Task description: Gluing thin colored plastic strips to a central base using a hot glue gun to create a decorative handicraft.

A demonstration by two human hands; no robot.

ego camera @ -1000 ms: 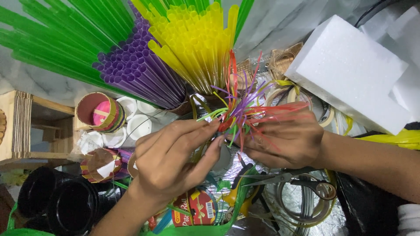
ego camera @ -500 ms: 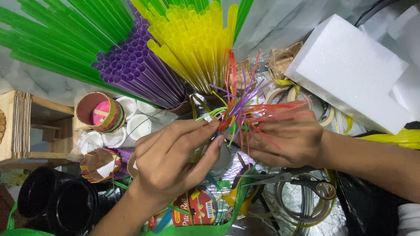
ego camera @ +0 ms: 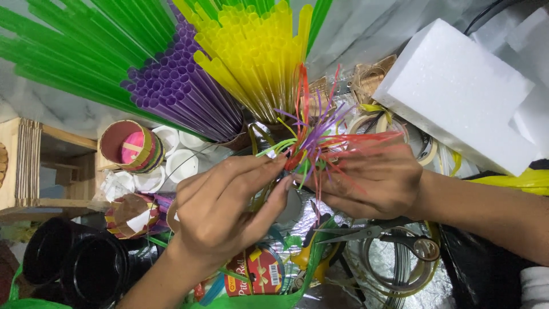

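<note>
Both hands' fingers [ego camera: 269, 171] pinching strip bundle [ego camera: 311, 146] above cluttered marble tabletop [ego camera: 46, 106].

Both hands meet, left [ego camera: 229, 206] fingertips pinching, right [ego camera: 372, 183] curled

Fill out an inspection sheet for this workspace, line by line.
Surface: pale marbled top, mostly covered; crinkled foil near the bottom.
Job's things: a small burst of thin coloured straw strips, red, purple and green, pinched between both hands.
Clutter: bundles of green straws, purple straws and yellow straws; white foam block; scissors; tape rolls; black pots; wooden box.
Hands: left hand and right hand both closed on the strips at fingertip level.
Cables: dark cable at the top right; coiled wire under the scissors.
Surroundings: nothing seen beyond the table.
</note>
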